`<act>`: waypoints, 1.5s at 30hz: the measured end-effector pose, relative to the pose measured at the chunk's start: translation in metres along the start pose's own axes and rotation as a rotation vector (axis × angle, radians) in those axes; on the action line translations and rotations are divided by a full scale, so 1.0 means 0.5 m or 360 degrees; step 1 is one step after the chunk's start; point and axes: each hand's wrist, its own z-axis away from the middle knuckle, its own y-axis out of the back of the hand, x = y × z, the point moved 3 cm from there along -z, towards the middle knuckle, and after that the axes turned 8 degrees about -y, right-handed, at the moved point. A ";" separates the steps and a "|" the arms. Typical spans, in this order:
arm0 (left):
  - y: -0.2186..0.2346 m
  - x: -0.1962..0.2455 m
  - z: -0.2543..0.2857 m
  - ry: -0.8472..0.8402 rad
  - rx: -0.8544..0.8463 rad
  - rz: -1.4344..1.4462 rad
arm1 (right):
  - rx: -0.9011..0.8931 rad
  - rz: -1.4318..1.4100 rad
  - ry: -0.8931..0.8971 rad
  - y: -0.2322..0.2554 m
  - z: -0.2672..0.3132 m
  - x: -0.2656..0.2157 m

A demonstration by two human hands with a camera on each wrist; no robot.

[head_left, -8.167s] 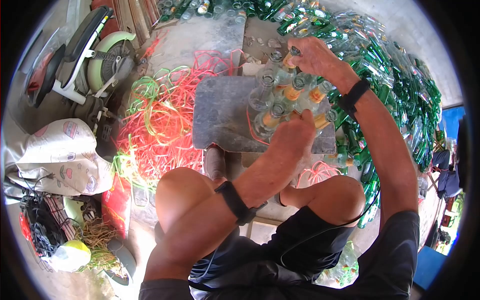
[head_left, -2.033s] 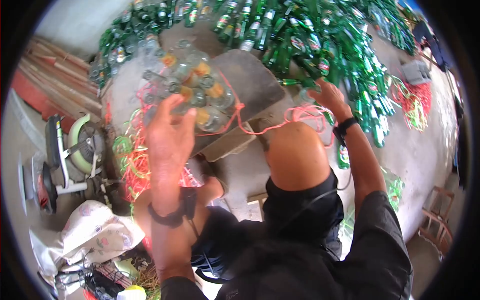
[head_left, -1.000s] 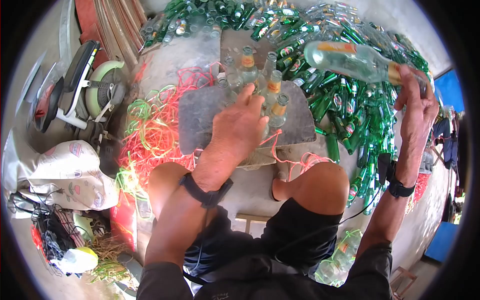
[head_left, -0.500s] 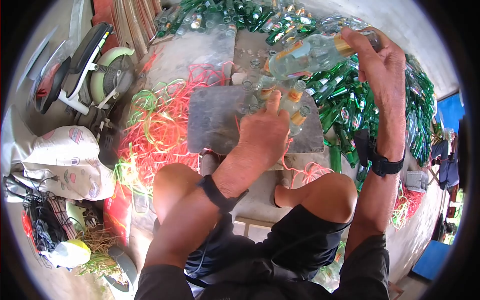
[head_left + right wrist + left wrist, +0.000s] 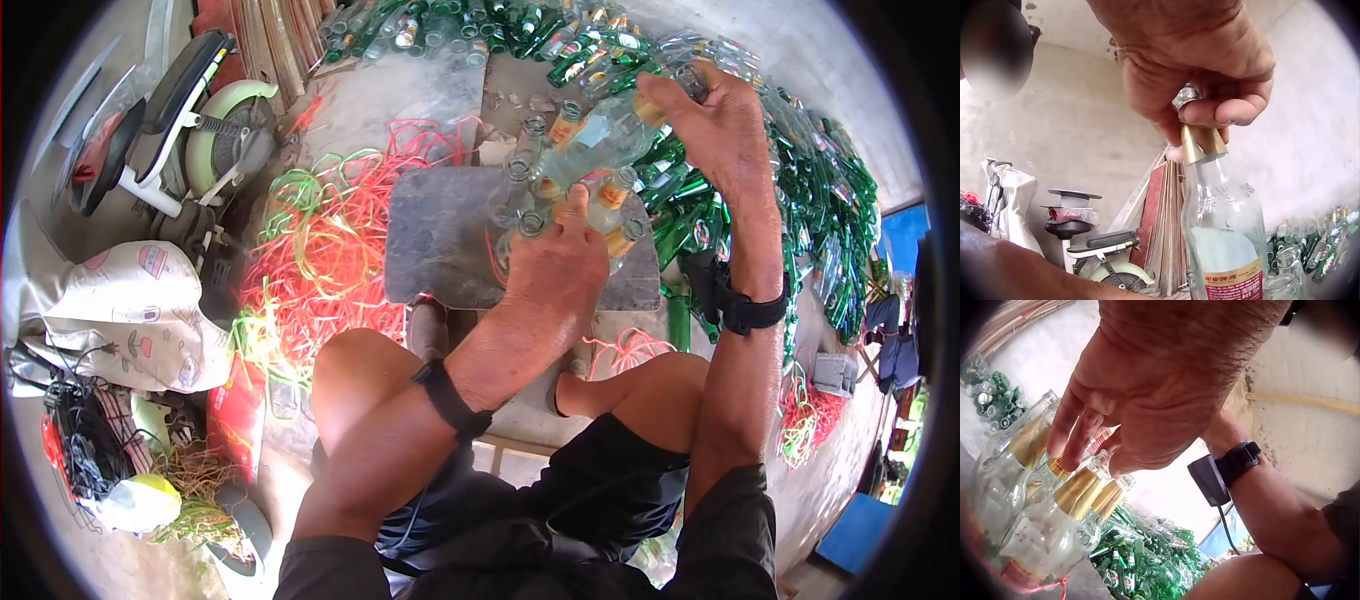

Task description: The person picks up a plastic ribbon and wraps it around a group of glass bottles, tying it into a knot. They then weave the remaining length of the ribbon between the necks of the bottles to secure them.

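Observation:
Clear bottles with gold neck foil (image 5: 618, 185) stand grouped on a dark slab (image 5: 430, 225). The right hand (image 5: 722, 130) grips another clear bottle (image 5: 600, 138) by its neck, tilted over the group in the head view; the right wrist view shows the fingers and thumb of the right hand (image 5: 1200, 69) around the neck of this bottle (image 5: 1225, 219). The left hand (image 5: 555, 265) is over the near bottles, one finger extended. In the left wrist view, the left hand (image 5: 1154, 387) has its fingers hanging among the bottle tops (image 5: 1079, 490); firm contact is unclear. Pink twine passes around the group's base.
Green and clear bottles (image 5: 700, 195) lie heaped behind and to the right. Tangled pink and green strapping (image 5: 330, 250) lies left of the slab. Farther left are a small scooter (image 5: 190, 140) and a pale printed cloth (image 5: 140, 320). The person's knees are close to the slab's near edge.
The right hand reached to the heap's edge two seconds ago, then held the bottle out at the right, and has brought it left over the group. The left hand has moved over the bottles.

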 end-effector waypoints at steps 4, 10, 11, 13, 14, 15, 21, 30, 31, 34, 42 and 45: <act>0.003 0.001 -0.001 0.0014 -0.0051 0.0010 | -0.0073 0.0191 -0.0035 -0.011 -0.010 0.004; 0.007 0.003 -0.003 0.0035 -0.0076 0.0049 | -0.0108 0.0171 0.0114 -0.044 -0.015 0.016; 0.006 0.004 -0.003 0.0036 -0.0073 0.0042 | -0.0110 0.0171 0.0112 -0.047 -0.015 0.016; 0.006 0.004 -0.003 0.0038 -0.0072 0.0034 | -0.0190 0.0185 0.0096 -0.055 -0.016 0.018; 0.007 0.005 -0.002 0.0036 -0.0067 0.0038 | -0.0191 0.0183 0.0093 -0.059 -0.017 0.022; 0.008 0.006 -0.002 0.0034 -0.0064 0.0043 | -0.0163 0.0218 0.0133 -0.064 -0.019 0.026; 0.005 0.004 -0.002 0.0022 -0.0020 0.0074 | -0.0112 0.0298 0.0158 -0.070 -0.029 0.031; 0.008 0.005 -0.001 0.0023 0.0003 0.0083 | -0.0062 0.0381 0.0253 -0.088 -0.018 0.012; 0.007 0.004 0.000 0.0022 0.0002 0.0083 | -0.0076 0.0352 0.0270 -0.091 -0.017 0.011; 0.003 -0.004 0.001 0.0010 0.0047 0.0134 | -0.0077 0.0408 0.0227 -0.096 -0.010 0.007; 0.004 -0.006 0.002 -0.0008 0.0127 0.0230 | -0.0078 0.0420 0.0263 -0.105 -0.003 0.011; 0.004 -0.005 0.002 -0.0009 0.0126 0.0251 | -0.0130 0.0448 0.0235 -0.117 -0.003 0.017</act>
